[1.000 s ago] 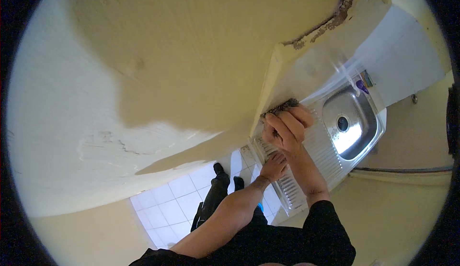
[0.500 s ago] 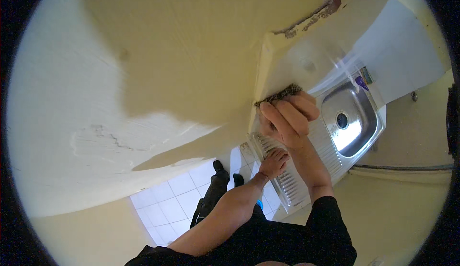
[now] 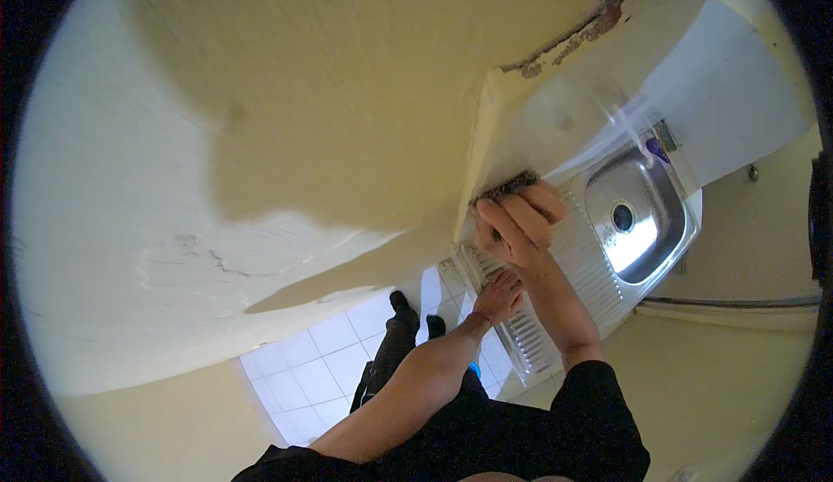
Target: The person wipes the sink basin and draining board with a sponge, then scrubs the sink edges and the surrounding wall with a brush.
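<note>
We curl our right hand [image 3: 519, 229] round a dark scrubber [image 3: 506, 188] at the wall [image 3: 525, 135]; our left hand [image 3: 499, 297] lies palm-down, fingers extended, on the ribbed drainboard [image 3: 573, 256].

no legible text, labels, numbers or signs

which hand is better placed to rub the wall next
Probably the right hand: it holds the scouring pad close to the wall, while the left hand is lower, at the drainboard.
</note>
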A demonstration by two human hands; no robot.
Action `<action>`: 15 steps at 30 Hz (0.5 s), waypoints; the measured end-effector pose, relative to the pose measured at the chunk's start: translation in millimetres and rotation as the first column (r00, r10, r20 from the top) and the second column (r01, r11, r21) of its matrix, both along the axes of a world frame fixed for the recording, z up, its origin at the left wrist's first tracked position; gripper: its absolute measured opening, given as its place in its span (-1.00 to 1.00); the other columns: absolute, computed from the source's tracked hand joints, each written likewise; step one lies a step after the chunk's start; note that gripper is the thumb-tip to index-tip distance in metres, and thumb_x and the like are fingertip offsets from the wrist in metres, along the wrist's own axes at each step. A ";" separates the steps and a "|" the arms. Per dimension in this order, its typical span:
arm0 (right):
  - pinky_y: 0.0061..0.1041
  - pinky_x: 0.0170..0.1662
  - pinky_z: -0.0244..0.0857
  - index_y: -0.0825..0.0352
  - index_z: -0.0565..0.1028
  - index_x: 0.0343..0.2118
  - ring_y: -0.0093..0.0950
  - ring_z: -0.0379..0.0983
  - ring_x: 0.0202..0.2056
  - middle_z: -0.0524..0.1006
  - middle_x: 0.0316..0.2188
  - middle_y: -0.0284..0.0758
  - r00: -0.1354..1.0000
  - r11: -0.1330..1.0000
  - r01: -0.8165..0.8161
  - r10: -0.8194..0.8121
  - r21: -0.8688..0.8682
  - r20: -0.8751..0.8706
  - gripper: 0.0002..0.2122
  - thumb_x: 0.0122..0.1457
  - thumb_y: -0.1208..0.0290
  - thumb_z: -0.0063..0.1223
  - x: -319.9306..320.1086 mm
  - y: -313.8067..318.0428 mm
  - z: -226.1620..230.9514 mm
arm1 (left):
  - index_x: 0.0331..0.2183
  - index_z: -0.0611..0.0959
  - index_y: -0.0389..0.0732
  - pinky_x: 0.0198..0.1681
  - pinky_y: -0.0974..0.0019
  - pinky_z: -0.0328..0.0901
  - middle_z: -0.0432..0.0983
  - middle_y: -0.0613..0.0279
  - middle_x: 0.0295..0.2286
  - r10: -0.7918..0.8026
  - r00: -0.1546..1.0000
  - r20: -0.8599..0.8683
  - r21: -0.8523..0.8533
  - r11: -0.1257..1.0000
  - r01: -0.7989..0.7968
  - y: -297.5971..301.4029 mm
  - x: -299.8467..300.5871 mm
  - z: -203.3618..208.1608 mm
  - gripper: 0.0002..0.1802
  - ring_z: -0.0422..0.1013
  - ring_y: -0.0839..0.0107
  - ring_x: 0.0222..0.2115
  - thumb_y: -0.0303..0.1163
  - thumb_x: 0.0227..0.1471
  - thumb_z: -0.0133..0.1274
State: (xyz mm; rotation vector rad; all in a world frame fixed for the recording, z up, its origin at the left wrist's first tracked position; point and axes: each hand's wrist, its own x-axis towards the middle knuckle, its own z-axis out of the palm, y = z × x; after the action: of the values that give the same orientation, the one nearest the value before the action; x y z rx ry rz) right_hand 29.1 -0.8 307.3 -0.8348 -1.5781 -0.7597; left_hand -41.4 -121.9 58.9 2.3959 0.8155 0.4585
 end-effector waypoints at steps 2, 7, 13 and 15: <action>-0.34 -0.23 0.27 0.13 0.65 -0.23 -0.37 0.33 -0.19 0.43 -0.15 -0.51 0.998 0.996 -0.063 0.065 0.059 -0.025 -0.61 -0.25 0.49 0.35 -1.7 3.1 -1.1 | -0.11 0.55 -0.18 0.27 -0.03 0.05 0.39 0.10 -0.06 -0.014 1.000 -0.005 0.012 1.000 0.014 0.1 -0.4 -6.1 -0.65 0.26 0.11 0.07 -0.31 0.03 0.05; -0.34 -0.24 0.26 0.14 0.61 -0.26 -0.36 0.31 -0.19 0.42 -0.19 -0.49 0.997 0.996 -0.078 0.078 0.037 -0.019 -0.63 -0.23 0.57 0.35 -5.5 4.8 28.5 | -0.11 0.56 -0.17 0.26 -0.03 0.06 0.40 0.11 -0.07 -0.008 0.996 0.086 0.179 0.984 -0.007 1.8 -2.1 -20.2 -0.63 0.27 0.11 0.07 -0.29 0.01 0.06; -0.33 -0.23 0.28 0.16 0.65 -0.24 -0.37 0.33 -0.17 0.44 -0.18 -0.46 0.995 0.996 -0.093 0.093 0.002 0.048 -0.61 -0.26 0.49 0.39 7.6 1.2 -19.7 | -0.11 0.57 -0.16 0.25 -0.01 0.08 0.41 0.12 -0.08 -0.013 0.983 0.181 0.086 0.996 -0.003 -0.4 0.8 -21.1 -0.63 0.27 0.11 0.06 -0.32 -0.03 0.08; -0.33 -0.23 0.28 0.16 0.66 -0.24 -0.37 0.33 -0.17 0.45 -0.17 -0.46 0.994 0.995 -0.097 0.099 -0.033 0.054 -0.61 -0.25 0.49 0.39 6.0 -0.7 -13.9 | -0.13 0.58 -0.16 0.23 -0.02 0.10 0.41 0.12 -0.08 -0.011 0.982 0.188 0.113 0.993 -0.010 3.4 -2.3 -25.8 -0.64 0.28 0.10 0.05 -0.33 -0.03 0.08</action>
State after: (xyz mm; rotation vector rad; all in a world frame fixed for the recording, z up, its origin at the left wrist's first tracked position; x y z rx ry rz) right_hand 35.1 -1.5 293.4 -0.7578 -1.6710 -0.6954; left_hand -43.7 -118.5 33.1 2.4100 0.7212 0.7381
